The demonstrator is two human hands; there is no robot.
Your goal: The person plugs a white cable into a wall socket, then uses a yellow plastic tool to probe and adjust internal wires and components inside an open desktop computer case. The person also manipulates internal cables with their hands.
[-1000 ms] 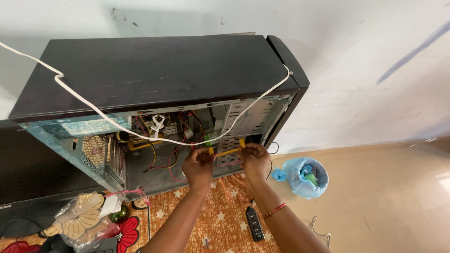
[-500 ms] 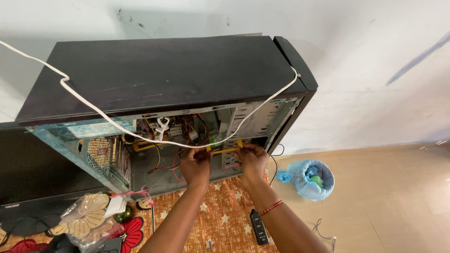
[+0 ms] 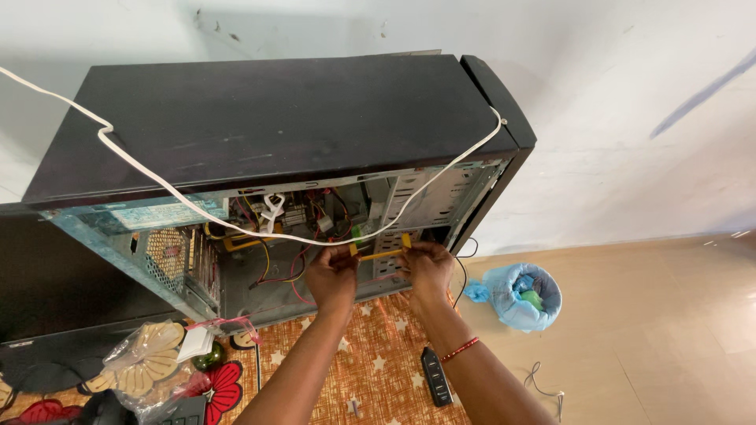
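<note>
A black desktop computer case point(image 3: 268, 118) stands open on its side facing me, showing cables and drive bays inside. My left hand point(image 3: 331, 275) and my right hand point(image 3: 428, 267) are both at the opening, each pinching one end of a yellow flat cable point(image 3: 380, 252) stretched between them. A red thread band sits on my right wrist. Red, yellow and black wires point(image 3: 283, 236) hang in the case behind my hands. A white cord point(image 3: 157, 182) drapes over the case top and across the opening.
A blue-lined bin point(image 3: 522, 295) with scraps stands on the tan floor at right. A black remote-like device point(image 3: 436, 376) lies on the orange star-patterned mat point(image 3: 378, 370). Plastic bags and floral items point(image 3: 150, 358) sit at lower left. White wall behind.
My view has shifted slightly, so the case sits a little higher and more to the right. Both hands stay at the opening, still holding the yellow cable.
</note>
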